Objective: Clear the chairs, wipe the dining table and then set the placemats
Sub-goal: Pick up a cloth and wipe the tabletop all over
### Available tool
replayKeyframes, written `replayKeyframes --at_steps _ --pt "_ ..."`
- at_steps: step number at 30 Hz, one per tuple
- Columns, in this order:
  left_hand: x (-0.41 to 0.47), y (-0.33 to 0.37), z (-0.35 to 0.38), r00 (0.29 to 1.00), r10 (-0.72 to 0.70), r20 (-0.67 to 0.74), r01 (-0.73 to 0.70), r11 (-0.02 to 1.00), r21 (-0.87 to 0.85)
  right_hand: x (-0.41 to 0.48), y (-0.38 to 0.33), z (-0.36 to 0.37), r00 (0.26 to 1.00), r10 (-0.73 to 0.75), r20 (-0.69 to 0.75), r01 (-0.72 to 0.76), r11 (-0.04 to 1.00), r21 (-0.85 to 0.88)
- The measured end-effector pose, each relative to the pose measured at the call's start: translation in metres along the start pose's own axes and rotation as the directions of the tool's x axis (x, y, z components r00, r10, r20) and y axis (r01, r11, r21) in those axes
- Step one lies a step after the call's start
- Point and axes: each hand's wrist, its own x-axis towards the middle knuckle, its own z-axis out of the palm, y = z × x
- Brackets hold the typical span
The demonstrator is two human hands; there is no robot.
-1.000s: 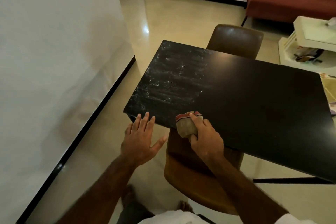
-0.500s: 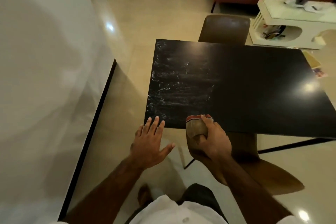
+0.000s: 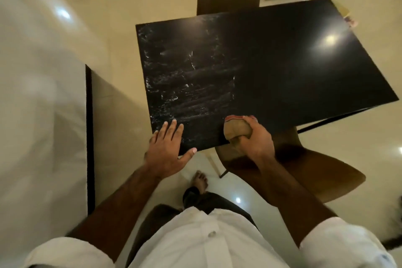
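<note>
Cloth (image 3: pixel 236 131) bunched in right hand (image 3: pixel 260 144), red hem (image 3: pixel 235 118) pointing across table (image 3: pixel 293 76).

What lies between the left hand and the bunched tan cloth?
Only bare, streaked black table separates the left hand from the tan cloth, in the head view.

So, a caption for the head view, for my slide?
Right hand grips a wadded cloth on the black table; left hand flat at its edge.
</note>
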Motion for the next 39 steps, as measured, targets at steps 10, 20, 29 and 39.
replayKeyframes --at_steps 10,20,29,39 --pt "0.093 -0.02 -0.021 0.99 0.123 0.067 -0.132 0.98 0.15 0.081 0.015 0.006 0.996 0.08 -0.035 -0.083 0.993 -0.083" --pt "0.18 -0.054 -0.032 0.93 0.364 0.047 -0.36 0.88 0.309 0.087 0.01 0.054 0.978 -0.182 -0.104 0.129 0.913 -0.386" --pt "0.209 -0.094 -0.026 0.865 0.501 0.034 -0.481 0.807 0.344 0.037 -0.064 0.17 0.962 -0.085 -0.261 -0.009 0.941 -0.339" --pt "0.21 -0.092 -0.024 0.875 0.484 0.016 -0.468 0.838 0.28 0.089 -0.003 0.108 0.899 0.124 -0.42 -0.251 0.932 -0.261"
